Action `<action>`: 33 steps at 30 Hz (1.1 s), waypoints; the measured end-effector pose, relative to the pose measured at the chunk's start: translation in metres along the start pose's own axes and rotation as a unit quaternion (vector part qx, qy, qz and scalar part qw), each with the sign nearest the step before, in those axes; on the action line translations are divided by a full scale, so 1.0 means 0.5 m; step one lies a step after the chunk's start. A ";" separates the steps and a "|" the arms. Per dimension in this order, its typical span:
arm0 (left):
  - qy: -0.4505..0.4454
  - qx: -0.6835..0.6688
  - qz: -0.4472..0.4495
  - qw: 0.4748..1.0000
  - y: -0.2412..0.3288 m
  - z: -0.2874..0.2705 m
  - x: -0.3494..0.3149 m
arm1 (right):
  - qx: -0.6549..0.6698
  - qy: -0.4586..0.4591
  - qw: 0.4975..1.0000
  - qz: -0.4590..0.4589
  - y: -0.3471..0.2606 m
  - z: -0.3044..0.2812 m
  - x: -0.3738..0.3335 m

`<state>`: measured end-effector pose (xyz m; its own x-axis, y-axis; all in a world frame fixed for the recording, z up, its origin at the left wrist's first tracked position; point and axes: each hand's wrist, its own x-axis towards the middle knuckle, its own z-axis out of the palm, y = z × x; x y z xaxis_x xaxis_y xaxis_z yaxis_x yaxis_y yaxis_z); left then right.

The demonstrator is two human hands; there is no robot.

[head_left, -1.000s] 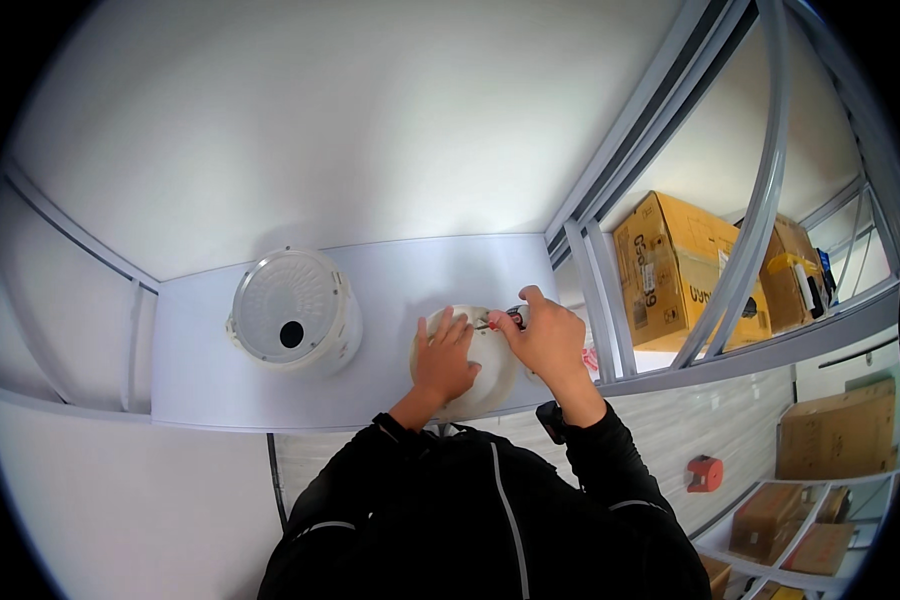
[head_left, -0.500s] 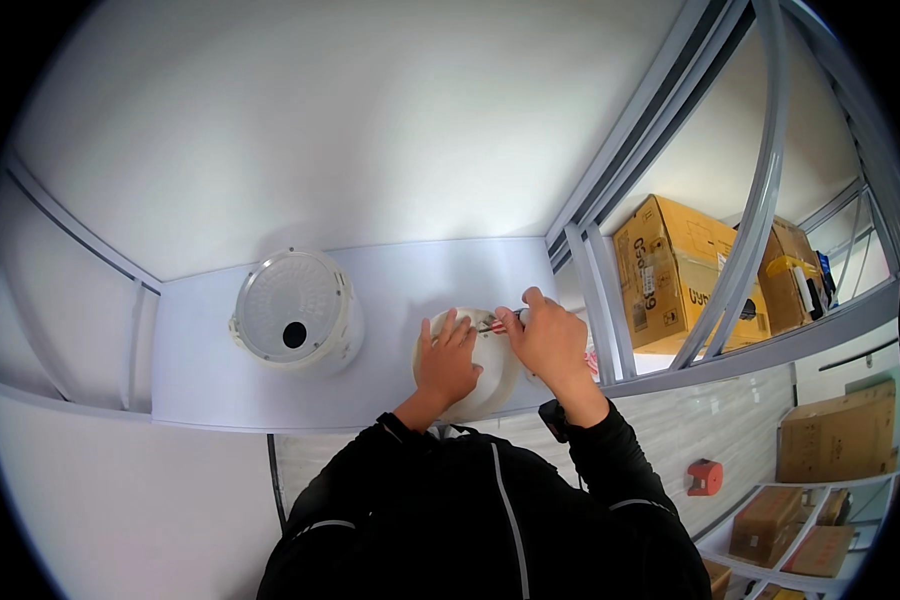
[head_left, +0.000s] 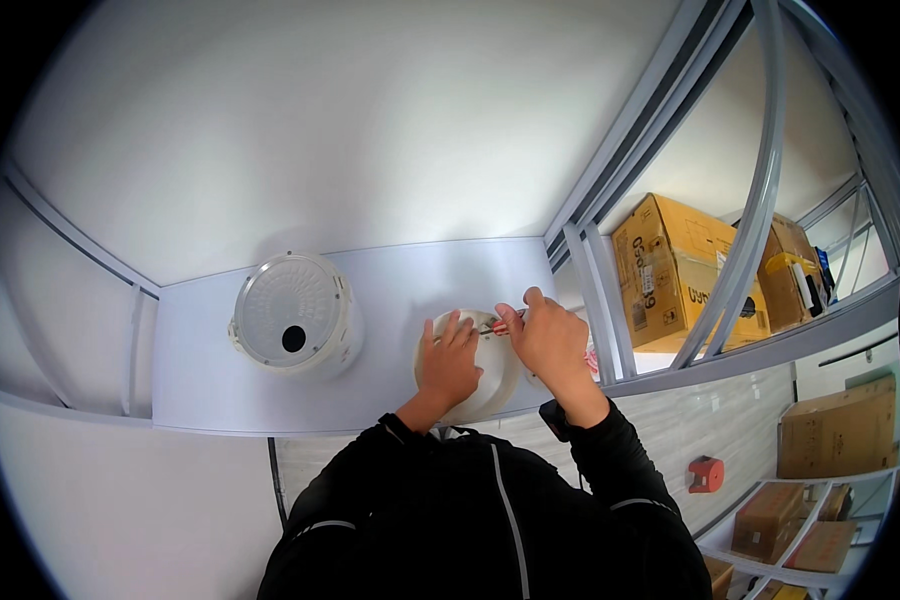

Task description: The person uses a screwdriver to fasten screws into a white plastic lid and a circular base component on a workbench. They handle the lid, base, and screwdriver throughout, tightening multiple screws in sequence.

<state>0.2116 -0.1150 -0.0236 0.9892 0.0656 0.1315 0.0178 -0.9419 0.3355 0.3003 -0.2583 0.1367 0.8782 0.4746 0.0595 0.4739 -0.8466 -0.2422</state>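
In front of me a round cream-white part (head_left: 495, 380), shaped like a shallow lid or pot base, lies near the front edge of the white table (head_left: 205, 385). My left hand (head_left: 448, 365) rests flat on its left side, fingers spread. My right hand (head_left: 552, 335) is closed round a screwdriver (head_left: 500, 327) with a red handle. The thin shaft points left toward the part's far side, close to my left fingertips. Fingers hide much of the handle, and I cannot tell what the tip touches. Further left stands a white cylindrical appliance body (head_left: 338, 340) with a round dark hole in its top.
A grey metal frame (head_left: 600, 300) borders the table's right end. Beyond it stand a yellow-brown carton (head_left: 682, 275) and a smaller carton (head_left: 788, 285). A red stool (head_left: 706, 475) is on the floor at right, near shelves holding cartons (head_left: 767, 520). A white wall rises behind the table.
My right hand and the screwdriver have shifted only very slightly at the round part. My left hand stays in place, and the cylindrical body has not moved.
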 end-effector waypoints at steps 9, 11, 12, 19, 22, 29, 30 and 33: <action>0.008 -0.011 0.001 1.000 -0.008 0.006 0.002 | 0.123 0.084 0.979 -0.141 0.022 0.027 0.001; 0.011 -0.017 0.003 1.000 -0.010 0.007 0.002 | 0.075 0.073 0.990 -0.097 0.016 0.029 0.003; 0.013 -0.018 0.005 1.000 -0.011 0.008 0.002 | 0.067 0.067 0.992 -0.084 0.012 0.028 0.003; 0.020 -0.024 0.006 1.000 -0.013 0.013 0.002 | 0.076 0.061 0.993 -0.074 0.007 0.024 -0.003; 0.013 -0.026 0.004 1.000 -0.011 0.012 0.002 | 0.110 0.039 0.989 -0.089 0.016 0.027 -0.002; -0.007 -0.029 -0.002 1.000 -0.014 0.012 0.006 | 0.185 0.114 0.975 -0.046 -0.001 -0.011 -0.018; -0.010 -0.028 -0.008 1.000 -0.014 0.012 0.008 | 0.191 0.126 0.972 -0.044 -0.002 -0.021 -0.023; -0.019 -0.031 -0.018 0.999 -0.021 0.028 0.010 | 0.211 0.157 0.964 -0.033 -0.002 -0.043 -0.040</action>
<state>0.2184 -0.1095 -0.0393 0.9929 0.0861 0.0825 0.0466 -0.9168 0.3967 0.2834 -0.2722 0.1563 0.8545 0.3715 0.3629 0.5194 -0.6128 -0.5956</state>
